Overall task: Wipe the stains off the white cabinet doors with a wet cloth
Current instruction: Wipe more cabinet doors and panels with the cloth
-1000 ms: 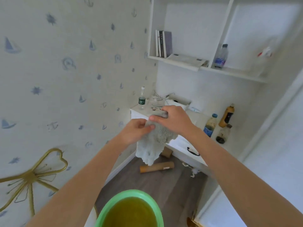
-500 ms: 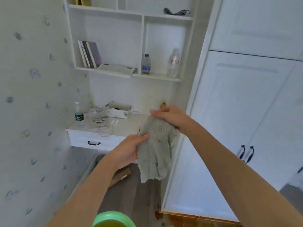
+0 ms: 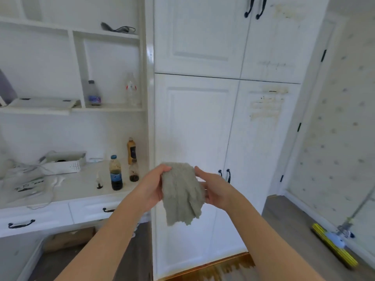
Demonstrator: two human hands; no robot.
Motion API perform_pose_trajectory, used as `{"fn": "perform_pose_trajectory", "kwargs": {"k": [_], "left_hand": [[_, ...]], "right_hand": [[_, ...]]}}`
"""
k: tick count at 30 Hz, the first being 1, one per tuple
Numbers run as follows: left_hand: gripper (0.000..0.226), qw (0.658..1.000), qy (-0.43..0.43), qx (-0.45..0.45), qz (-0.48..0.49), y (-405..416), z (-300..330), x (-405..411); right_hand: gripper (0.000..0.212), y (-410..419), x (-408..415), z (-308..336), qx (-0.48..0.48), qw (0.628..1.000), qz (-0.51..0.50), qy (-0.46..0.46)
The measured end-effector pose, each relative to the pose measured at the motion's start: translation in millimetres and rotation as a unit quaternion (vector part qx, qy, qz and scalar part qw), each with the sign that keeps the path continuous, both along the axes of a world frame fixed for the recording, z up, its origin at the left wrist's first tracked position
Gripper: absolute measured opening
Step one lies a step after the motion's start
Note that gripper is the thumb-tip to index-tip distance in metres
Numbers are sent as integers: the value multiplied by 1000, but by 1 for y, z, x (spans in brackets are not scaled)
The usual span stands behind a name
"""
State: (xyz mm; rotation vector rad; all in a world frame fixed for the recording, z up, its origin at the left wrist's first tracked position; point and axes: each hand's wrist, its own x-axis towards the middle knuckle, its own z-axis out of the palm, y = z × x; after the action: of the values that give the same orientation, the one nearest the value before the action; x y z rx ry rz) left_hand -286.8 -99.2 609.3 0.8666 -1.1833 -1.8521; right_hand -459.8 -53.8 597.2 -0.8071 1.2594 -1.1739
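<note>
1. Cloth (image 3: 181,192), grey and fluffy, hangs in the air in front of the white cabinet doors (image 3: 200,128), held between two bare hands at about the height of the lower door handles (image 3: 224,175).
2. Its long axis runs up and down: the bunched top edge sits between the hands and the loose, ragged lower edge points to the floor.
3. The left hand (image 3: 151,188) reaches in from the lower left, forearm angled up and to the right. Its thumb and fingers are curled round the cloth's upper left edge, pinching it.
4. The right hand (image 3: 216,189) comes in from the lower right, forearm angled up and to the left. Its thumb tip touches the cloth's upper right corner and its fingers wrap behind the cloth's right side, gripping it.
5. Both palms face each other, with the cloth between them.
6. Yellowish brown stains (image 3: 265,106) streak the upper part of the lower right door, well above and to the right of the cloth. Fainter marks show on the upper right door (image 3: 284,11).
7. To the left stands a white desk (image 3: 67,191) with bottles (image 3: 116,173) on it, below open shelves (image 3: 109,109).
8. A yellow sponge mop (image 3: 334,245) rests on the floor at the far right.
</note>
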Motion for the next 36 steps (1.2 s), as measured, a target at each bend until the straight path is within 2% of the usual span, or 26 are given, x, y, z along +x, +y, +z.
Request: {"fn": "perform_pose_trajectory", "kwargs": {"k": [2,6,9,13,15,18,19,22,24,26,28,30,32,33,36], "left_hand": [[21,999,-18,-36,0,4,4,-42],[17,994,-57,-89,-14,12,3,-126],[23,993,-67,-91,-38,14,3,-185],[32,989,-117,-65,-61,13,14,-253],[43,986,-151,-63,-41,15,23,-280],[77,982,-169,-82,30,16,39,-321],[82,977,-178,-101,51,15,44,-334],[50,956,-208,-198,68,0,60,-369],[36,937,-224,-269,-1,-12,73,-387],[26,896,-265,-350,-62,-26,86,-405],[18,850,-306,-423,-74,-48,98,-427],[8,813,-335,-471,-69,-68,111,-442],[6,782,-348,-515,-45,-97,130,-457],[7,778,-350,-521,-33,-105,140,-461],[12,798,-326,-508,-9,-141,182,-477]], "right_hand": [[40,11,-37,2,-47,997,-40,36],[44,34,-118,8,-102,988,-103,44],[43,49,-177,12,-130,984,-108,65],[29,61,-246,20,-157,971,-129,129],[26,62,-270,24,-169,959,-149,174],[25,59,-303,35,-187,936,-161,252],[24,56,-314,39,-192,929,-165,270],[35,43,-348,53,-188,909,-159,337],[41,34,-368,63,-176,876,-155,422],[31,22,-387,74,-179,826,-163,509],[14,3,-407,87,-180,779,-190,569],[11,-14,-423,102,-157,738,-208,622],[14,-41,-441,123,-141,716,-225,645],[14,-47,-446,135,-136,714,-230,647],[3,-85,-464,178,-166,732,-245,614]]}}
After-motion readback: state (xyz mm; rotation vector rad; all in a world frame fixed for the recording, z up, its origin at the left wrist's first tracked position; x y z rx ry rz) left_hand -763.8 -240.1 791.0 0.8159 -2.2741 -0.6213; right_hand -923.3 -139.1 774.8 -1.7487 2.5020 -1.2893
